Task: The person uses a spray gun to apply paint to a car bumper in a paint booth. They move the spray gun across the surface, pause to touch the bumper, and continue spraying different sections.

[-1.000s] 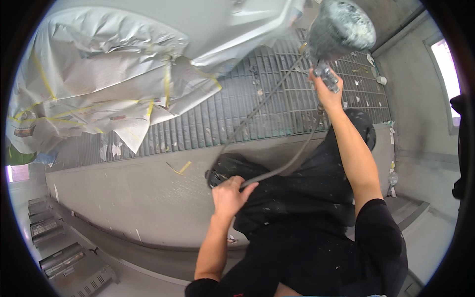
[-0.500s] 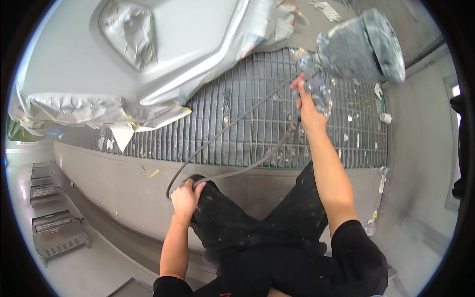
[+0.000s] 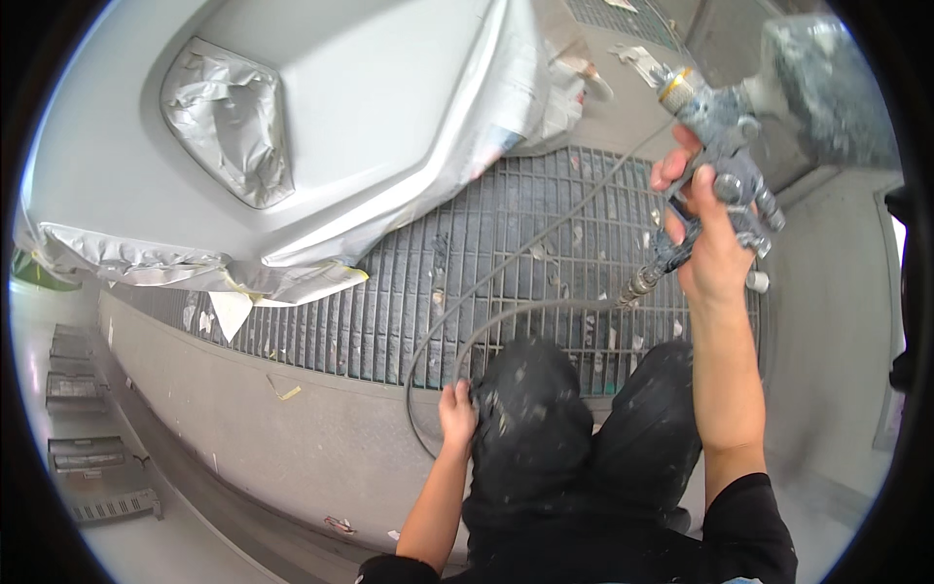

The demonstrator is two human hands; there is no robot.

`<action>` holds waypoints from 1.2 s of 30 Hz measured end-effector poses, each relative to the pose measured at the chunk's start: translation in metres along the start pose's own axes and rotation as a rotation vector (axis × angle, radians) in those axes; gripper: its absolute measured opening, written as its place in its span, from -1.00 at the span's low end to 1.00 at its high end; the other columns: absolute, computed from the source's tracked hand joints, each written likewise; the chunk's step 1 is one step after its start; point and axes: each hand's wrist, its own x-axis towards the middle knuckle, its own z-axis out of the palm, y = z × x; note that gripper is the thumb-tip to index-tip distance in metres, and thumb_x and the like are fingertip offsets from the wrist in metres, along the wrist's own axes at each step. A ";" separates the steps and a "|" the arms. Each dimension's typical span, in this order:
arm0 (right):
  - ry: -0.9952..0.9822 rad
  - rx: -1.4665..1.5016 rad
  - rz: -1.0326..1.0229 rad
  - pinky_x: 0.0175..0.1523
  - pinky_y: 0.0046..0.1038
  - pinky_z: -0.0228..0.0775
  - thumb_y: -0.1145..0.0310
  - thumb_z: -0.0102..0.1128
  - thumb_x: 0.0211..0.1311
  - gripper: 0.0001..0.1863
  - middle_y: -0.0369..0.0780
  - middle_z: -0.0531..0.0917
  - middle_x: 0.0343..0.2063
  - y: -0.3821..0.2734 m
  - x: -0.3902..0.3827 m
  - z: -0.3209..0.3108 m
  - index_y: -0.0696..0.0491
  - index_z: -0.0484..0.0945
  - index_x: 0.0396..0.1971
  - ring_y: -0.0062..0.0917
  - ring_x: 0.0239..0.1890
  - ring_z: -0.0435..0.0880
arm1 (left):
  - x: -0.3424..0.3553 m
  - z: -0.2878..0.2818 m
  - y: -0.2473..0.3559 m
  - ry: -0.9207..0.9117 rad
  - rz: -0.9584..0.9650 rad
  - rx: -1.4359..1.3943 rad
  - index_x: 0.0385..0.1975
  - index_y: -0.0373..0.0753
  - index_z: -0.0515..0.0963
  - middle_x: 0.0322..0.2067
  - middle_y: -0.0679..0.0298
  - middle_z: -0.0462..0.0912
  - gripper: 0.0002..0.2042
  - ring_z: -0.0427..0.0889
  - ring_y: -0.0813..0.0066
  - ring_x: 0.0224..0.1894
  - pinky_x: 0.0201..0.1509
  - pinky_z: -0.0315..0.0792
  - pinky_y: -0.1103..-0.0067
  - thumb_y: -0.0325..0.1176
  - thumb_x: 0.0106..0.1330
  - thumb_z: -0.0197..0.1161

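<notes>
A grease-smudged, paint-crusted spray gun (image 3: 722,128) with a big cup (image 3: 825,92) at upper right is gripped in my right hand (image 3: 712,238); a coupling and grey hose (image 3: 516,307) hang from its handle. My left hand (image 3: 455,414) is closed on that hose beside my knee, its fingertips partly hidden. Upper left is a light grey vehicle panel (image 3: 350,102), with a crinkled masking patch (image 3: 226,122) and wrinkled silvery sheeting and paper along its lower edge.
A metal floor grate (image 3: 511,238) littered with scraps lies below the panel, bordered by a grey ledge (image 3: 253,419). Slotted metal fixtures (image 3: 88,453) line the lower left. A wall (image 3: 827,292) stands at right, a small white cylinder (image 3: 757,281) near its foot.
My view has shifted, showing more of the panel's face. The spray gun has swung rightward, with the cup at the frame's edge. My left hand sits farther right, and my knees now reach over the grate.
</notes>
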 end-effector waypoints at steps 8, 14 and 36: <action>-0.096 -0.083 0.160 -0.49 -0.67 0.24 0.20 0.26 0.46 -0.53 -0.23 0.60 -0.26 0.002 -0.022 -0.042 0.21 0.44 0.16 -0.49 -0.14 0.60 | 0.083 0.081 -0.065 -0.285 -0.009 0.132 -0.03 -0.45 0.56 -0.14 -0.11 0.71 -0.68 0.66 0.00 -0.08 0.11 0.48 0.23 -0.29 0.54 0.01; -0.113 -0.129 0.214 -0.50 -0.68 0.22 0.13 0.30 0.45 -0.54 -0.24 0.57 -0.25 0.020 -0.035 -0.087 0.14 0.43 0.10 -0.45 -0.14 0.58 | 0.082 0.076 0.005 -0.195 0.331 0.475 0.28 -0.34 0.44 0.14 -0.16 0.53 -0.57 0.49 -0.19 0.20 0.36 0.34 0.17 -0.34 0.46 0.09; -0.064 -0.141 0.184 -0.57 -0.69 0.21 0.15 0.30 0.43 -0.50 -0.18 0.60 -0.28 0.018 -0.032 -0.065 0.20 0.43 0.13 -0.44 -0.19 0.63 | 0.119 0.102 0.098 -0.632 0.147 0.631 0.22 -0.34 0.55 0.23 -0.17 0.53 -0.35 0.51 -0.09 0.30 0.39 0.36 0.27 0.18 0.50 0.08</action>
